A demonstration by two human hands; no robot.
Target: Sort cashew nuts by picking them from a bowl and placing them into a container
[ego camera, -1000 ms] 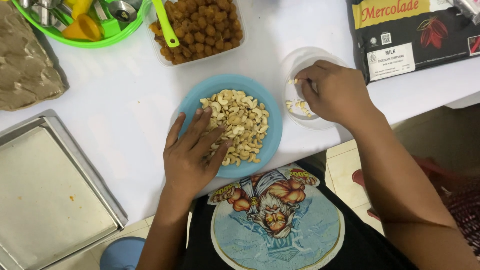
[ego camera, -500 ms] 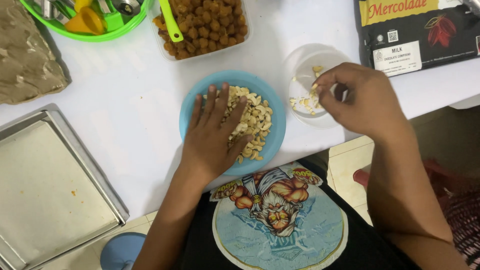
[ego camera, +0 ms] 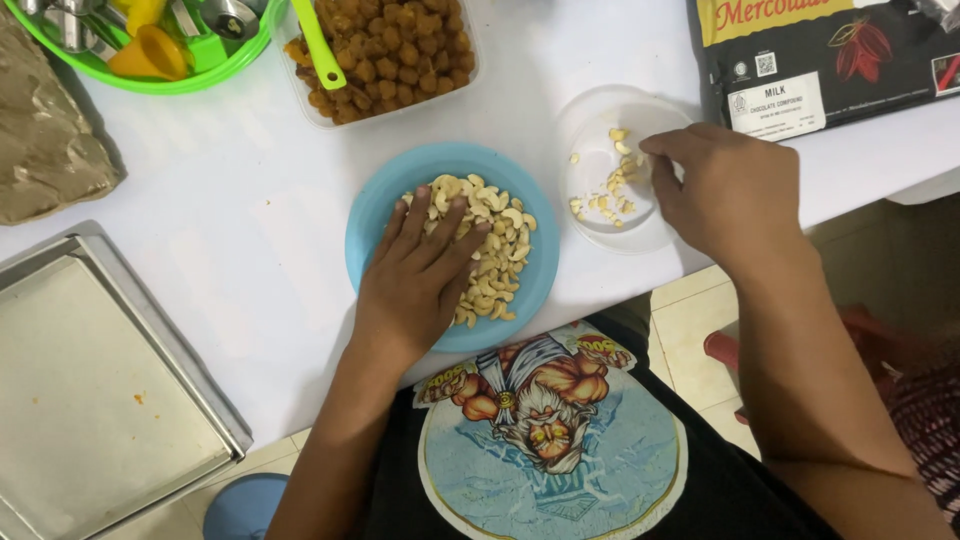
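Head view: my left hand point(ego camera: 420, 275) lies flat, fingers spread and gripping nothing, on the cashews point(ego camera: 495, 245) in the blue plate point(ego camera: 375, 215), while my right hand point(ego camera: 720, 190) hangs over the clear lid point(ego camera: 600, 130) holding cashew bits point(ego camera: 605, 195), fingertips pinched; can't tell if a piece is in them. Best to rake lightly, keeping nuts off the rim. A black chocolate bag point(ego camera: 850, 50) with a white label lies top right, a tub of brown coated nuts point(ego camera: 390, 55) top centre.

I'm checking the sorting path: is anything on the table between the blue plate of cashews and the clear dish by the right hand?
Nothing visible. The blue plate of cashews and the clear dish sit side by side with only bare white table between. The left hand rests on the cashews; the right hand is at the dish.
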